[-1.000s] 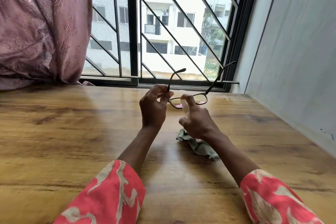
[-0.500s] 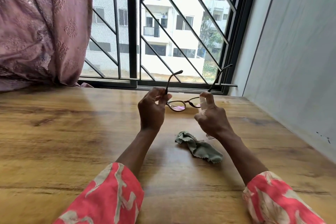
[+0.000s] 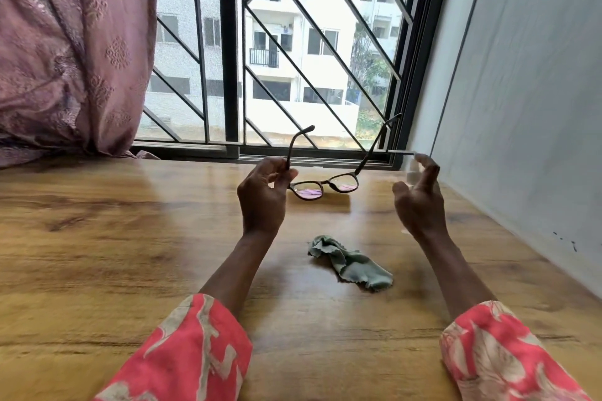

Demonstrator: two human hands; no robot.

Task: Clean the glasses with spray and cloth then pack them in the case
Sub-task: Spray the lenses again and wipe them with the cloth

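Note:
My left hand [image 3: 262,197] pinches one temple of the dark-framed glasses [image 3: 325,185] and holds them above the wooden table [image 3: 130,254], lenses down and both temples pointing up toward the window. Far to the right, close to the wall, my right hand [image 3: 418,198] curls loosely around a small clear spray bottle [image 3: 411,171], fingertips on its top and thumb spread away. The bottle is blurred and mostly hidden by the fingers. A crumpled grey-green cloth [image 3: 351,262] lies on the table between my forearms. No glasses case is in view.
A barred window [image 3: 277,58] runs along the table's far edge. A pink curtain [image 3: 71,49] hangs at the back left and rests on the table. A grey wall [image 3: 521,107] borders the table's right side.
My right hand has carried the spray bottle away from the lenses, rightward toward the wall. The glasses have stayed in my left hand, and the cloth has not moved.

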